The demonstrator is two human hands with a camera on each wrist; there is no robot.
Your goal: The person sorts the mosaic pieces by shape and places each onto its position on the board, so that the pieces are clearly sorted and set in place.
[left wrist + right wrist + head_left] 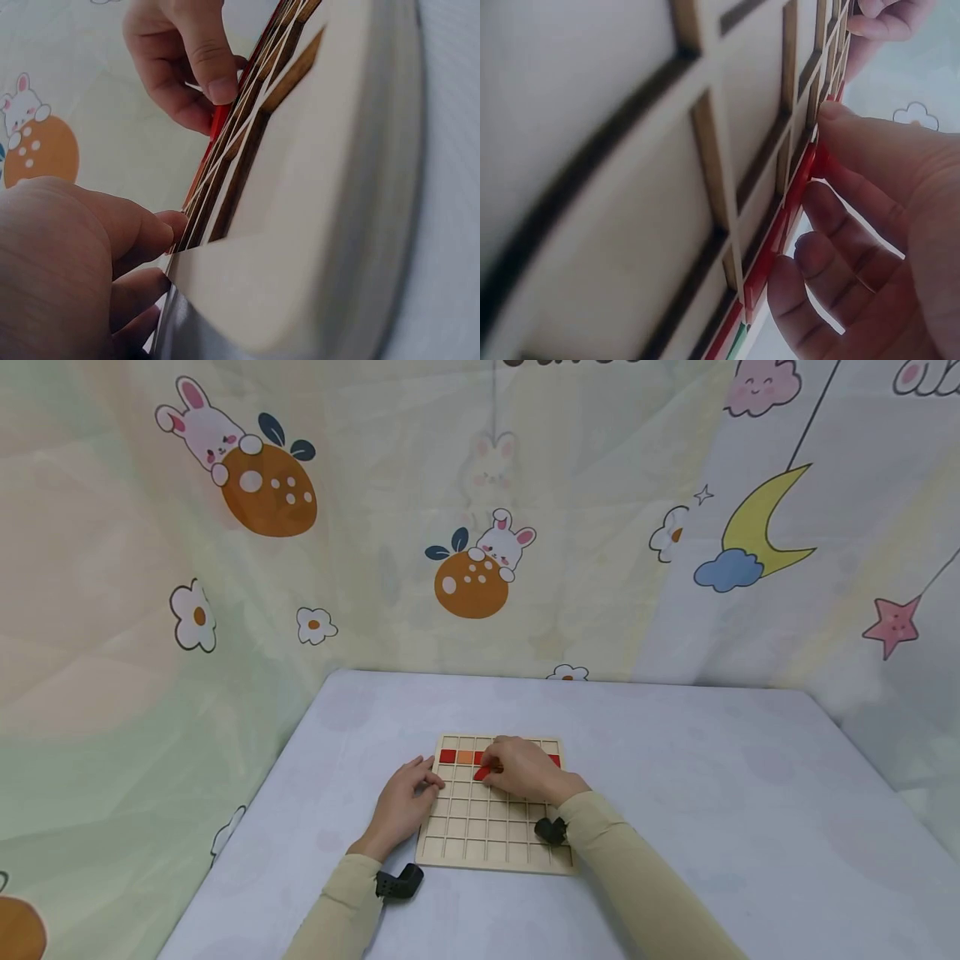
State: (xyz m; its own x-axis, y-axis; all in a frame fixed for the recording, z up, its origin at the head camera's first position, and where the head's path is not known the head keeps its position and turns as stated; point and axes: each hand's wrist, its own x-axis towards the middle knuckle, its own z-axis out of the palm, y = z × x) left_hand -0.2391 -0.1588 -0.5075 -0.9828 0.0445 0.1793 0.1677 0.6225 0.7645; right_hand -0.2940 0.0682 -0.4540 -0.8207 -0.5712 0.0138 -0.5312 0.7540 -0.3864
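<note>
A square wooden grid board (480, 864) lies on the table, its upper row holding coloured tiles. At the left end of that row are a red tile (447, 756) and an orange tile (465, 757). My right hand (525, 770) reaches over the board and pinches a small red tile (482, 773) between thumb and finger, just below the row. In the right wrist view its other fingers hang beside the red tiles (761, 270) along the grid. My left hand (405, 797) rests at the board's left edge, thumb over the rim and fingers relaxed alongside.
The white-covered table (697, 810) extends around the board. A printed fabric backdrop (375, 568) with rabbits, flowers and a moon stands behind and beside it. Black wrist cameras (400, 882) sit on both wrists. A green piece (739, 341) shows at the grid's edge.
</note>
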